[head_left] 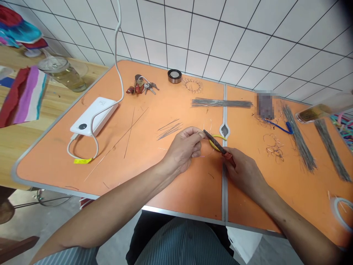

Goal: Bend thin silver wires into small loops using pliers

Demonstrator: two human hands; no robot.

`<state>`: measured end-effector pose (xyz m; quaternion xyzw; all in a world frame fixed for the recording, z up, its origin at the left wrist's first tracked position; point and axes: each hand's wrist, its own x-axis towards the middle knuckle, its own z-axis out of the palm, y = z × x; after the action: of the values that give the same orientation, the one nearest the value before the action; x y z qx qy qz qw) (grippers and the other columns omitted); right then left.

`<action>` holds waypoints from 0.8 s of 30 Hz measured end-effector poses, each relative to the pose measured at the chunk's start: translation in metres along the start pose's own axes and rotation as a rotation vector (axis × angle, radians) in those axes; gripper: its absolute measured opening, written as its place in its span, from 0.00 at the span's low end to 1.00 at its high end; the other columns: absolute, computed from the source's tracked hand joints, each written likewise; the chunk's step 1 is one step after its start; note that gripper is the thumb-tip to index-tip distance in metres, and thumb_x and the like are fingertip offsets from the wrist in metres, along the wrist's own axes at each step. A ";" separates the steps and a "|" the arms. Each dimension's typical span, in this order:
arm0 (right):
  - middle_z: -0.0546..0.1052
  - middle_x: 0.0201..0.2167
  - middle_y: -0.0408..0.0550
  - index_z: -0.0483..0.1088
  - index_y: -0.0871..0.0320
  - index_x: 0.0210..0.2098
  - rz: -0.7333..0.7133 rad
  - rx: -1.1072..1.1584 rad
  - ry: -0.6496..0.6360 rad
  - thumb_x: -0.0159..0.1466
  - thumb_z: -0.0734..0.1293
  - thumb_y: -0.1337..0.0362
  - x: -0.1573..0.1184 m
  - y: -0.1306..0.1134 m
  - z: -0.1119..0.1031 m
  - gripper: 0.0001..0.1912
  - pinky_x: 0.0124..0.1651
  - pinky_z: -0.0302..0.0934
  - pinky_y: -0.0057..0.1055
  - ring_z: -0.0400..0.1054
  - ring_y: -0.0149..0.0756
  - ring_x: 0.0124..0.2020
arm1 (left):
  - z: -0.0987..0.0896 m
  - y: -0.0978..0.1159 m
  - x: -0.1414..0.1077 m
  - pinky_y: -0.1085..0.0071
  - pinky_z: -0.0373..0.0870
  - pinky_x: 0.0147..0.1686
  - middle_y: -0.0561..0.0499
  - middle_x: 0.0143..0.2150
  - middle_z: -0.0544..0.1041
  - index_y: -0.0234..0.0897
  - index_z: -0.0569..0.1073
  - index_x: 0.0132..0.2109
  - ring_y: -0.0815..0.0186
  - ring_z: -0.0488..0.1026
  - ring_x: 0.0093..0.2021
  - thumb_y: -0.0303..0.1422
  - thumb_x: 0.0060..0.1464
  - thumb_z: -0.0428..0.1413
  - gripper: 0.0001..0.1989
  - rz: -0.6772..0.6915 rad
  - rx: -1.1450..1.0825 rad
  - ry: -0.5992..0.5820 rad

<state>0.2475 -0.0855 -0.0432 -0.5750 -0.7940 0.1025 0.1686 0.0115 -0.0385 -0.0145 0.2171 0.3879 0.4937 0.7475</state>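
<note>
My left hand (185, 147) pinches a thin metal wire (200, 132) between thumb and fingers, above the orange table. My right hand (246, 169) is wrapped round the red handles of a pair of pliers (217, 145). The dark jaws of the pliers meet the wire right by my left fingertips; whether they are clamped on it is too small to tell. A curved yellow item (220, 137) lies under and behind the pliers, partly covered, its kind unclear. Several short cut wires (170, 129) lie to the left of my left hand.
A bundle of straight wires (220, 103) lies across the table seam, with further wire bundles (300, 141) at right. A wire ring (192, 85), tape roll (174, 76) and keys (146, 87) sit at the back. A corded white power bank (95, 115) stands left.
</note>
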 end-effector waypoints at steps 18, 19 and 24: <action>0.82 0.42 0.53 0.72 0.59 0.68 -0.058 0.005 -0.005 0.78 0.59 0.63 0.002 0.004 -0.001 0.23 0.43 0.71 0.40 0.80 0.47 0.41 | -0.001 0.000 0.000 0.80 0.50 0.17 0.59 0.28 0.67 0.35 0.72 0.33 0.81 0.53 0.19 0.22 0.57 0.62 0.07 0.019 0.001 -0.005; 0.82 0.42 0.53 0.73 0.59 0.67 -0.056 0.017 -0.005 0.78 0.58 0.64 0.003 0.003 -0.001 0.23 0.43 0.71 0.40 0.80 0.47 0.40 | -0.001 0.000 0.000 0.80 0.50 0.17 0.60 0.27 0.66 0.35 0.72 0.33 0.81 0.53 0.19 0.22 0.57 0.62 0.07 0.019 -0.001 -0.006; 0.83 0.42 0.51 0.76 0.55 0.60 -0.027 0.067 -0.048 0.78 0.58 0.66 0.004 0.000 -0.004 0.19 0.39 0.69 0.36 0.80 0.44 0.39 | -0.001 -0.001 0.000 0.80 0.50 0.17 0.61 0.26 0.64 0.35 0.73 0.33 0.81 0.53 0.18 0.22 0.58 0.61 0.07 0.017 -0.012 -0.006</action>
<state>0.2478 -0.0815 -0.0383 -0.5555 -0.8017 0.1406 0.1700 0.0113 -0.0390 -0.0155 0.2175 0.3808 0.5015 0.7458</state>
